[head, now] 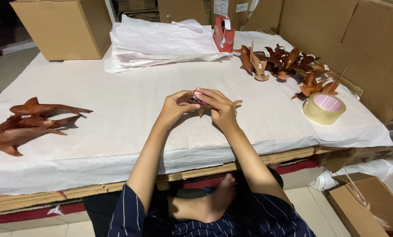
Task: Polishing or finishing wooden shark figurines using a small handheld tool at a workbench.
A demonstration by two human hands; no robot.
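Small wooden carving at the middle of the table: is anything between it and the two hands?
Nothing visible. The left hand and right hand already hold the small wooden carving directly, just above the white paper. The tape roll and the pile of carvings lie off to the right, apart.

Person seen from a head-worn camera. Both forearms are bare from above the elbow down; the left hand (175, 105) and right hand (218, 105) carry no gloves, and no rings or watch can be made out. The garment (130, 219) is dark navy with thin white pinstripes, probably short-sleeved. One foot (214, 204) is bare, without sock or shoe.
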